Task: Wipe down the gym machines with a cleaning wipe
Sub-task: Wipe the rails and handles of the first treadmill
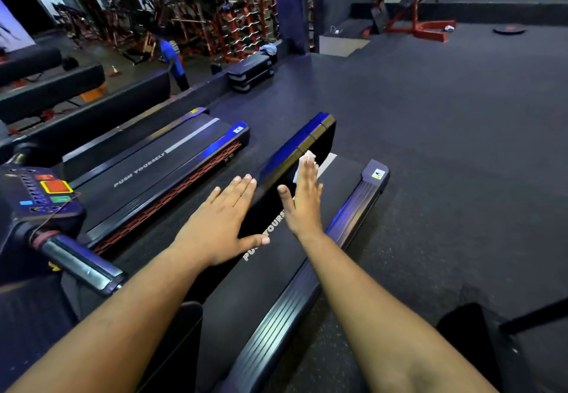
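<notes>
Both forearms are reaching forward over the treadmill (276, 269), whose long axis is running away up-right. Left hand (219, 223) is lying flat, fingers straight; farther on, right hand (304, 199) is pressing the white wipe (305, 159) flat-fingered.

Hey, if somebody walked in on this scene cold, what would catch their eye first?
Two bare forearms reach out over a treadmill belt; the left hand is spread flat, the right hand presses a white wipe with straight fingers. At the left edge, a neighbouring treadmill's console shows a bright orange button.
</notes>
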`<state>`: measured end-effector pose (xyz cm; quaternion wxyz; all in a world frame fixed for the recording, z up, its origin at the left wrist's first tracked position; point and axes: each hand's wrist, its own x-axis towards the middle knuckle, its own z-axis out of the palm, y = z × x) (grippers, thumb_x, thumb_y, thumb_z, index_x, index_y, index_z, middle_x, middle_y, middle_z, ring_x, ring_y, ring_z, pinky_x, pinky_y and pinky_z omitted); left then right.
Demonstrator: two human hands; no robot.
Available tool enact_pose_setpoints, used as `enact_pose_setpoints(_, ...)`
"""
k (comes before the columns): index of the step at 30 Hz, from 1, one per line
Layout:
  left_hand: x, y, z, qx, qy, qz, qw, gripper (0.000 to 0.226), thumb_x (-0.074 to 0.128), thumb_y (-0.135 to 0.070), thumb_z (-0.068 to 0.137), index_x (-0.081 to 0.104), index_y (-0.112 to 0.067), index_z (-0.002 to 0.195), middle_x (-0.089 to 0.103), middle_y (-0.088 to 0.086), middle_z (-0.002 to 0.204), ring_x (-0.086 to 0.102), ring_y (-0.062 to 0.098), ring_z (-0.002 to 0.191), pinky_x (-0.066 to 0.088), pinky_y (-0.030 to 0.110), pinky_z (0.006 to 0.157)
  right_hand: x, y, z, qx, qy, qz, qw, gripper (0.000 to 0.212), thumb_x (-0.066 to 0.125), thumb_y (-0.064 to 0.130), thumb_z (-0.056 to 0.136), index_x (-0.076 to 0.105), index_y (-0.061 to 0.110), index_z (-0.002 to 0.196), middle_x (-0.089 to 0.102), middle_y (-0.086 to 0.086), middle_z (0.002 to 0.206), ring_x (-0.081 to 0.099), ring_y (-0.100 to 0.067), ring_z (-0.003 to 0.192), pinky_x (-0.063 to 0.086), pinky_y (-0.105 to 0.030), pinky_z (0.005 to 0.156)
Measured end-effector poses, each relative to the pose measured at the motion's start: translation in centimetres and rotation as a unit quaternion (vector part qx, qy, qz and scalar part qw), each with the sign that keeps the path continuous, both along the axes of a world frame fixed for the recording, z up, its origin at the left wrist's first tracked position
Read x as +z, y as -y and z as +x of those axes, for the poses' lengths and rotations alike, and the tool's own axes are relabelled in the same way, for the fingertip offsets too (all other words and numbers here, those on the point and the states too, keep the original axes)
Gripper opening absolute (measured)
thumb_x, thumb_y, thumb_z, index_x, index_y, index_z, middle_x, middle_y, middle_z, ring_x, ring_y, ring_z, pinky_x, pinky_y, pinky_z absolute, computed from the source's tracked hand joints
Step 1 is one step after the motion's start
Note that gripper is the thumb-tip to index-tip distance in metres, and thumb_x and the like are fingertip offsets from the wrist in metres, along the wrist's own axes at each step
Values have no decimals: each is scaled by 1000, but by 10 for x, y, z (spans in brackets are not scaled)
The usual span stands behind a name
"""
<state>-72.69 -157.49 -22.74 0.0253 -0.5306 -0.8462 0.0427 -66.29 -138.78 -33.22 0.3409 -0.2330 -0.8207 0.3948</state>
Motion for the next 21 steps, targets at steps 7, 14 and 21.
enact_pose_setpoints(7, 2, 0, 0, -5, 16, 10, 1000, 120, 19, -92, 72, -7, -18, 163, -13, -4, 169, -16, 9, 154, 1, 38, 126, -35, 60, 4, 84, -64, -1, 994, 102, 47, 61, 91, -7, 9, 159, -21, -3, 167, -17, -26, 155, -4, -62, 123)
enact_pose_setpoints(14, 2, -1, -1, -7, 18, 0, 1000, 132, 23, -101, 66, -10, -17, 162, -15, -4, 169, -17, 10, 154, 2, 39, 127, -16, 28, -23, -10, -111, -213, 971, 112, 21, 93, 81, -12, 21, 159, -20, 8, 167, -19, -8, 153, 1, -50, 127)
enact_pose_setpoints(21, 2, -6, 0, 2, 10, -4, 1000, 132, 35, -97, 67, -17, -20, 160, -23, -7, 167, -23, 10, 152, 1, 40, 127, -5, 7, -36, -21, -107, -252, 962, 100, 24, 80, 92, -10, 15, 160, -17, 1, 168, -19, -14, 154, -10, -29, 125)
